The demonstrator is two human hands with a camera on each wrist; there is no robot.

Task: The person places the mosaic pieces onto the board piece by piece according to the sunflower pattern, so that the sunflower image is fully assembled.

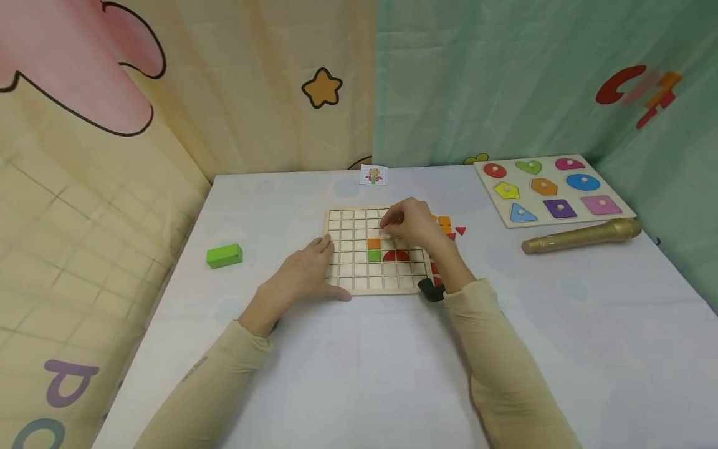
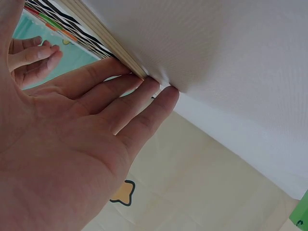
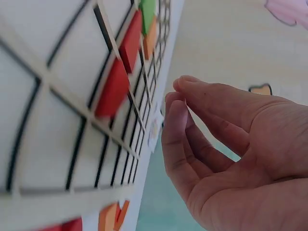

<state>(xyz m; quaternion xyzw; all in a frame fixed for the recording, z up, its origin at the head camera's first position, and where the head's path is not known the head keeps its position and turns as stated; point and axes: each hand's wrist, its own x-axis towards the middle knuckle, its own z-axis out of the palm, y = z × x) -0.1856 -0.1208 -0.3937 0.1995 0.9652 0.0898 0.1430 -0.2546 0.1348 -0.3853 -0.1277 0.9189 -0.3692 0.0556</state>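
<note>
A wooden grid board [image 1: 346, 270] lies on the table. In its cells sit an orange square [image 1: 373, 244], a green square [image 1: 374, 256] and two red rounded pieces [image 1: 389, 256]. My left hand [image 1: 300, 271] rests at the board's left edge, its straight fingers [image 2: 144, 122] touching the side and the thumb by the front edge. Over the far part of the grid is my right hand [image 1: 414, 223], fingers loosely curled and thumb close to the index finger. No piece shows between its fingertips [image 3: 174, 118].
Orange squares [image 1: 444, 221], a red triangle [image 1: 460, 231] and other pieces lie beside the board's right edge. A picture card [image 1: 373, 175] is at the back, a green block [image 1: 224, 256] at left. At right are a knobbed shape puzzle [image 1: 521, 181] and a gold microphone-shaped object [image 1: 583, 236].
</note>
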